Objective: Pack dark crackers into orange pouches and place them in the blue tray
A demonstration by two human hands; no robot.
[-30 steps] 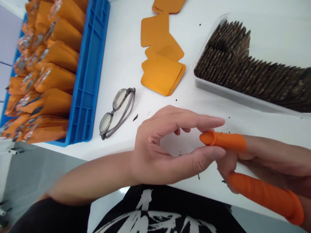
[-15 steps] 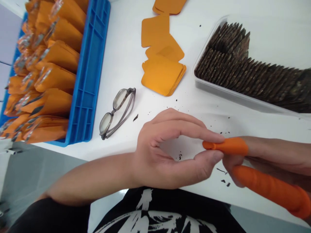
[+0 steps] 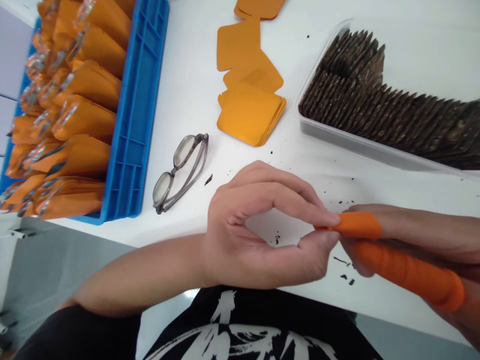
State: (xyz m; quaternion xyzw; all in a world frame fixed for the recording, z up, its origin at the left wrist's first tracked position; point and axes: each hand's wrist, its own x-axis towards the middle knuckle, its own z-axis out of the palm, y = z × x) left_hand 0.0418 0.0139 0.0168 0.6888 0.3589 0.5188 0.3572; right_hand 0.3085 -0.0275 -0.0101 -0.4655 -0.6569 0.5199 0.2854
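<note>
While the right hand (image 3: 412, 240) waits at 3 o'clock, the left hand (image 3: 258, 230) now pinches shut on its orange rubber finger cot (image 3: 356, 225), previously only approached.

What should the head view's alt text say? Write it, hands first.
The left hand pinches the tip of an orange finger cot on the right hand, over a white table. Around them lie glasses, orange pouches, a blue crate and a tray of dark slabs.
</note>
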